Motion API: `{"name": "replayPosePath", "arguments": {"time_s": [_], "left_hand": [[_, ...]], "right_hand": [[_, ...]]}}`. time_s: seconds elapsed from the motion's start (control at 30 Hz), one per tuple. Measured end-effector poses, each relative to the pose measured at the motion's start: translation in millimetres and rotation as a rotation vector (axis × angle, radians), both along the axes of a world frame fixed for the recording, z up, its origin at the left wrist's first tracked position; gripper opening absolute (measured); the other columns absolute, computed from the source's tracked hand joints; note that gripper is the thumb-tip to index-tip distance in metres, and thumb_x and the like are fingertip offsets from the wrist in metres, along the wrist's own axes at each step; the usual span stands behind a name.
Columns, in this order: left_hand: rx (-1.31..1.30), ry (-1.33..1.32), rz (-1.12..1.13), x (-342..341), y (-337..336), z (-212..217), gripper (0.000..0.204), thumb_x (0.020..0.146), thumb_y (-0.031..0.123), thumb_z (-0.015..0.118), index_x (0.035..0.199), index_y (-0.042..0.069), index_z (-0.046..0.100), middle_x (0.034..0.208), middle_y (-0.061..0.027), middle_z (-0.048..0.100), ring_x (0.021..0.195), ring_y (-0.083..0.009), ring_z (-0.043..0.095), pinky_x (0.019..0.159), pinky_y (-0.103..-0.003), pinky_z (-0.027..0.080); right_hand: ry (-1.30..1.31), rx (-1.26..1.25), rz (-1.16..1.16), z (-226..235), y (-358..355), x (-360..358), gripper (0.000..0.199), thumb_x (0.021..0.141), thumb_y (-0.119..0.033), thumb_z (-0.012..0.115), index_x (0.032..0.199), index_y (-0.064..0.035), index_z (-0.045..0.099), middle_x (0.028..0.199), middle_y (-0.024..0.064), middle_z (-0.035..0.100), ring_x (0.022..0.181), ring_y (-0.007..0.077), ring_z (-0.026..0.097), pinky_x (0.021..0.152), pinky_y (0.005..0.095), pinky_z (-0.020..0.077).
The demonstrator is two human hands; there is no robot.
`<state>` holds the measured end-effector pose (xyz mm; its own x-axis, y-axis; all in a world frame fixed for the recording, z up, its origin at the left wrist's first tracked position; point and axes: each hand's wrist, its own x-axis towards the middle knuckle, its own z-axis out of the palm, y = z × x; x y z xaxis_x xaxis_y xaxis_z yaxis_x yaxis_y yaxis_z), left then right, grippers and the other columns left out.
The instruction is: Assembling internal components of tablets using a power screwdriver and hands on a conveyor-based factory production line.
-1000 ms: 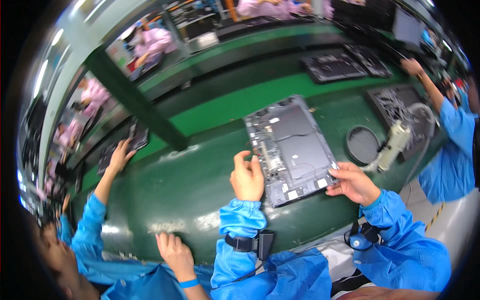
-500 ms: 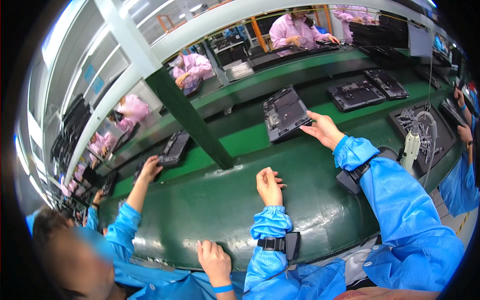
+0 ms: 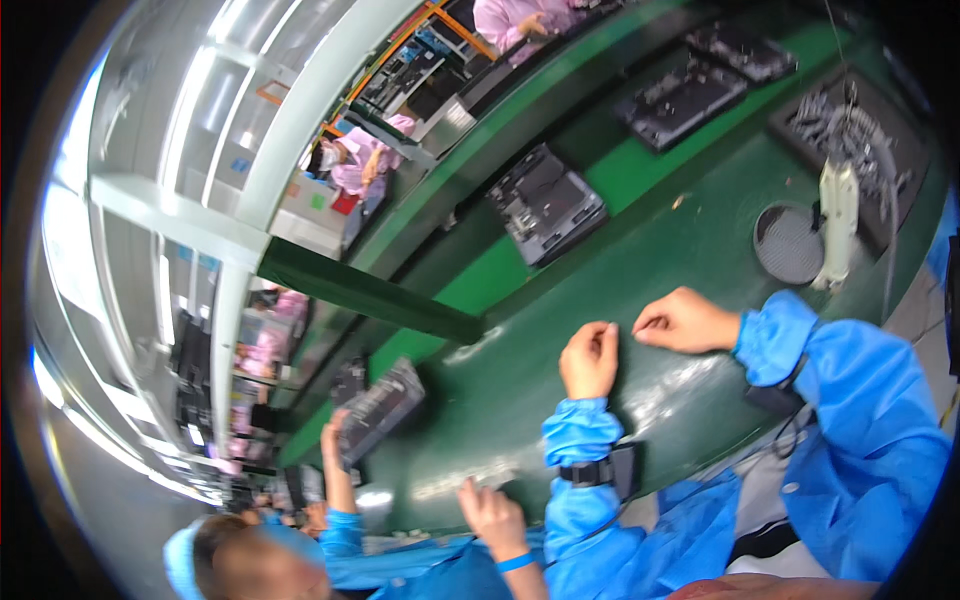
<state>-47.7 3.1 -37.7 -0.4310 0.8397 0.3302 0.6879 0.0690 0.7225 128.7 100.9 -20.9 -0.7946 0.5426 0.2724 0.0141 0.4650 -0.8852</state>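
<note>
My left hand [image 3: 590, 360] is just above the green worktop [image 3: 520, 385], its fingers curled closed and nothing showing in them. Close to its right is my right hand [image 3: 688, 322], fingers bent in and thumb against them, also with nothing visible in it. The two hands nearly meet but stay apart. Beyond them an opened black laptop base [image 3: 548, 205], its inner parts exposed, lies on the bright green belt [image 3: 590, 165]. Neither hand touches it.
Further right on the belt lie two more laptop bases [image 3: 682, 103]. A pale electric screwdriver [image 3: 838, 225] stands by a round mesh disc [image 3: 788, 243] and a dark tray [image 3: 885, 205] of small parts. A co-worker at left holds a laptop base [image 3: 382, 412]. A green post [image 3: 370, 300] rises left.
My right hand has let go of the laptop base and come back toward my left hand, its fingers closing. The view has tilted. The left co-worker has lifted a laptop base toward the worktop.
</note>
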Motion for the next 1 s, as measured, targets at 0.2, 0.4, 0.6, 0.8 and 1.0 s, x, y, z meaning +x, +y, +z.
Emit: {"name": "replayPosePath", "arguments": {"time_s": [0.2,0.4,0.6,0.8,1.0], "left_hand": [[-0.047,-0.046,-0.047,6.8,20.7,7.4,0.015,0.086,0.014,0.064,0.087,-0.001,0.064,0.068,0.0016,0.057,0.059,-0.0040,0.046,0.054,-0.020,0.040],[-0.126,-0.060,-0.120,12.8,17.6,-14.4,0.013,0.086,0.012,0.065,0.089,0.000,0.065,0.077,0.0018,0.060,0.072,-0.0056,0.051,0.066,-0.020,0.042],[-0.097,0.040,-0.107,12.8,11.7,34.1,0.012,0.087,0.011,0.062,0.089,-0.001,0.064,0.077,-0.0001,0.060,0.070,-0.0067,0.052,0.065,-0.020,0.042],[-0.118,0.031,-0.033,13.2,17.3,6.3,0.016,0.086,0.014,0.063,0.089,-0.002,0.064,0.075,-0.0017,0.060,0.069,-0.0073,0.052,0.064,-0.022,0.044],[-0.070,0.002,0.013,1.7,7.9,13.6,0.015,0.082,0.015,0.065,0.081,0.000,0.064,0.069,-0.0083,0.061,0.061,-0.0143,0.056,0.057,-0.028,0.046]], "right_hand": [[0.085,0.059,-0.058,2.1,17.0,8.2,0.018,0.078,-0.017,0.067,0.085,-0.0013,0.068,0.072,0.0126,0.067,0.066,0.0199,0.067,0.062,0.0306,0.0527],[0.053,-0.057,-0.077,-33.4,16.3,16.5,0.015,0.074,-0.016,0.062,0.079,-0.0036,0.069,0.071,0.0130,0.067,0.066,0.0270,0.066,0.063,0.0367,0.0521],[0.198,0.044,-0.027,11.3,17.0,10.6,0.016,0.076,-0.017,0.059,0.076,-0.0040,0.068,0.066,0.0113,0.065,0.064,0.0298,0.064,0.061,0.0377,0.0502],[0.364,-0.537,-0.299,-5.4,68.9,24.9,0.018,0.085,-0.014,0.060,0.084,0.0021,0.066,0.073,0.0096,0.067,0.060,0.0113,0.062,0.054,0.0256,0.0504],[0.140,-0.527,-0.187,2.7,47.4,13.5,0.021,0.090,-0.020,0.060,0.096,-0.0004,0.063,0.080,0.0087,0.066,0.070,0.0111,0.062,0.061,0.0238,0.0512]]}}
